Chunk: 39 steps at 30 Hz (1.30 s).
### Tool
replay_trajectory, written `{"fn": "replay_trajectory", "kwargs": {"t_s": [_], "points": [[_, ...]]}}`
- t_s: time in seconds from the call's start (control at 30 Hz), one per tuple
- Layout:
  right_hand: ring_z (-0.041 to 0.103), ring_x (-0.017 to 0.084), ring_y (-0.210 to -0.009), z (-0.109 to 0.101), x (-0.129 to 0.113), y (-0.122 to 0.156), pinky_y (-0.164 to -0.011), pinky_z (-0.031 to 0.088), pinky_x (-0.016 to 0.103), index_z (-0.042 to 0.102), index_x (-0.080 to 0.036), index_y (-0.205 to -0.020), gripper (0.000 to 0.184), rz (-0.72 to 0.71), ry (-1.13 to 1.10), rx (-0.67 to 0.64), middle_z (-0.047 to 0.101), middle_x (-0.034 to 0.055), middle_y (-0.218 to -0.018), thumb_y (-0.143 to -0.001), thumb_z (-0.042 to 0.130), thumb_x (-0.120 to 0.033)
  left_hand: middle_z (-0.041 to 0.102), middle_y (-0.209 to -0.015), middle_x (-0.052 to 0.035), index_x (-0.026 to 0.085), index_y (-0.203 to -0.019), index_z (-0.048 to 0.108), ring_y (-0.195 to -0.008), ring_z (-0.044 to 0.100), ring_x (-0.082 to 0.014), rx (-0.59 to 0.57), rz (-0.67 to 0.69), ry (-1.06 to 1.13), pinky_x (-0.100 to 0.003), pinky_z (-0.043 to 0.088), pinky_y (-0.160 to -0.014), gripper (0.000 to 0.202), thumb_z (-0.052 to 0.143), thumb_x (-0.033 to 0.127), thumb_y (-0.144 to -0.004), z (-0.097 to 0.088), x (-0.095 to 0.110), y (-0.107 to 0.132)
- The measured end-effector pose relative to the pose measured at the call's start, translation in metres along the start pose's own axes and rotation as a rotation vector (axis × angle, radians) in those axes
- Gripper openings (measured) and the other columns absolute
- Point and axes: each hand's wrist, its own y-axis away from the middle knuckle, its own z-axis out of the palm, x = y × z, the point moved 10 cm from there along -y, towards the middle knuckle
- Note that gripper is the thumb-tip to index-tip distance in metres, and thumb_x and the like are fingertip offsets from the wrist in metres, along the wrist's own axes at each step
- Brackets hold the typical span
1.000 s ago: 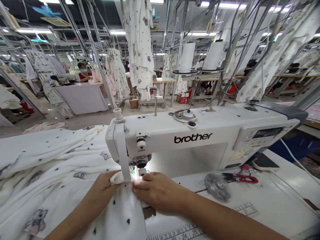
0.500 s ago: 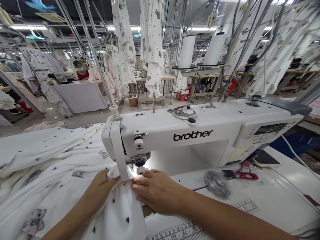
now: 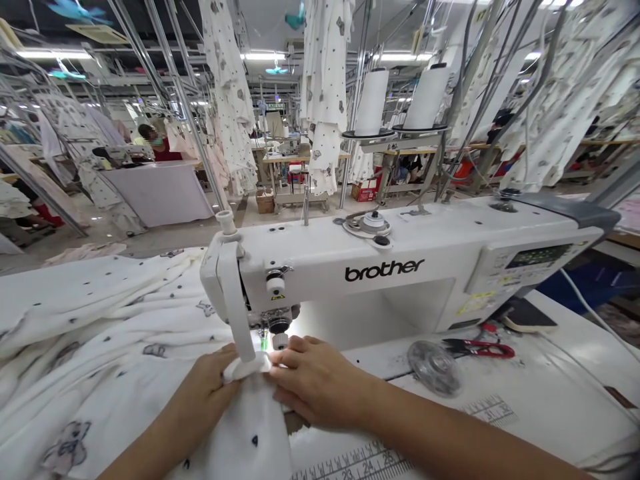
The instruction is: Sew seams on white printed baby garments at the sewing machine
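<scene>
A white brother sewing machine (image 3: 320,260) stands across the middle, its needle area lit. White printed fabric (image 3: 125,347) with dots and small bear figures spreads over the left side and hangs toward me below the needle. My left hand (image 3: 213,380) is closed on a folded edge of this fabric, just left of the needle. On the right of the same fold, my right hand (image 3: 320,380) pinches the fabric with its fingertips close to the presser foot. A white strip (image 3: 237,300) runs down the front of the machine head to the fold.
On the machine table lie red-handled thread snips (image 3: 483,348), a clear round plastic object (image 3: 434,368) and a dark flat object (image 3: 530,315). A printed ruler (image 3: 365,463) runs along the front. Thread cones (image 3: 373,103) stand behind; a person (image 3: 160,143) sits far left.
My left hand has shifted slightly right and down, and the folded fabric edge between my hands now shows more. My right hand stays nearly in place. Hanging garments behind have swung.
</scene>
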Motion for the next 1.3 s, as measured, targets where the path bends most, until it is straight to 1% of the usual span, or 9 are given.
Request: {"fn": "replay_trajectory", "kwargs": {"t_s": [0.13,0.27,0.37,0.47,0.6,0.8,1.0,1.2,1.3], "points": [[0.051,0.019,-0.095,-0.002,0.004,0.003,-0.089,0.041,0.032,0.061,-0.018,-0.101,0.019,-0.024,0.015,0.015,0.062,0.0018,-0.107,-0.101,0.051,-0.034,0.072,-0.097,-0.0041,0.023,-0.106,0.067,-0.089,0.066,-0.0206,-0.060,0.281,-0.267,-0.033,0.054,-0.088,0.036,0.044,0.011,-0.081,0.016,0.024,0.014],[0.050,0.020,-0.094,-0.002,0.006,0.004,-0.088,0.039,0.033,0.063,-0.018,-0.091,0.021,-0.040,0.027,0.028,0.063,0.0018,-0.101,-0.099,0.053,-0.035,0.071,-0.113,-0.0057,0.023,-0.116,0.063,-0.104,0.066,-0.0211,0.070,0.506,-0.513,-0.031,0.055,-0.090,0.045,0.048,0.008,-0.076,0.019,0.042,0.028],[0.052,0.020,-0.092,-0.005,0.010,0.004,-0.086,0.039,0.034,0.063,-0.017,-0.089,0.021,-0.017,0.029,0.069,0.065,0.0030,-0.096,-0.100,0.053,-0.032,0.072,-0.113,-0.0069,0.020,-0.116,0.061,-0.101,0.067,-0.0217,0.141,0.605,-0.620,-0.033,0.056,-0.089,0.050,0.047,0.005,-0.071,0.022,0.052,0.034],[0.053,0.021,-0.094,-0.010,0.009,0.004,-0.087,0.039,0.034,0.063,-0.017,-0.104,0.016,-0.027,-0.009,0.125,0.065,0.0037,-0.106,-0.099,0.053,-0.029,0.072,-0.110,-0.0077,0.018,-0.112,0.062,-0.100,0.067,-0.0222,0.207,0.615,-0.643,-0.035,0.057,-0.087,0.052,0.042,0.001,-0.067,0.021,0.058,0.035],[0.052,0.020,-0.100,-0.010,0.002,0.003,-0.094,0.035,0.034,0.052,-0.020,-0.128,0.031,-0.065,-0.063,0.096,0.059,0.0011,-0.130,-0.098,0.055,-0.026,0.073,-0.106,-0.0087,0.015,-0.109,0.061,-0.098,0.068,-0.0216,0.245,0.608,-0.656,-0.034,0.059,-0.085,0.052,0.040,0.000,-0.063,0.019,0.061,0.037],[0.051,0.021,-0.097,-0.004,0.005,-0.001,-0.093,0.035,0.033,0.056,-0.019,-0.114,0.018,-0.003,-0.042,-0.013,0.065,0.0014,-0.111,-0.100,0.052,-0.028,0.071,-0.111,-0.0088,0.014,-0.120,0.057,-0.102,0.067,-0.0210,0.286,0.622,-0.713,-0.033,0.059,-0.085,0.060,0.039,-0.003,-0.065,0.021,0.063,0.041],[0.050,0.021,-0.100,-0.003,0.006,-0.001,-0.093,0.034,0.033,0.056,-0.019,-0.110,0.016,0.018,0.019,-0.035,0.064,0.0012,-0.112,-0.100,0.053,-0.030,0.071,-0.108,-0.0108,0.013,-0.120,0.057,-0.098,0.068,-0.0198,0.300,0.623,-0.727,-0.028,0.059,-0.082,0.060,0.037,-0.005,-0.066,0.022,0.061,0.041],[0.044,0.023,-0.118,-0.002,0.020,0.001,-0.107,0.025,0.039,0.051,-0.021,-0.125,0.040,0.129,-0.029,-0.005,0.058,0.0034,-0.126,-0.094,0.062,-0.043,0.072,-0.108,-0.0072,0.018,-0.119,0.060,-0.101,0.068,-0.0181,0.323,0.614,-0.745,-0.025,0.058,-0.086,0.062,0.038,-0.005,-0.065,0.015,0.061,0.033],[0.038,0.024,-0.125,0.001,0.023,0.003,-0.112,0.020,0.041,0.049,-0.021,-0.130,0.043,0.160,-0.052,-0.012,0.056,0.0053,-0.130,-0.095,0.060,-0.044,0.072,-0.110,-0.0059,0.021,-0.121,0.060,-0.101,0.068,-0.0185,0.321,0.588,-0.727,-0.025,0.058,-0.084,0.067,0.039,-0.005,-0.063,0.011,0.057,0.029]]}}
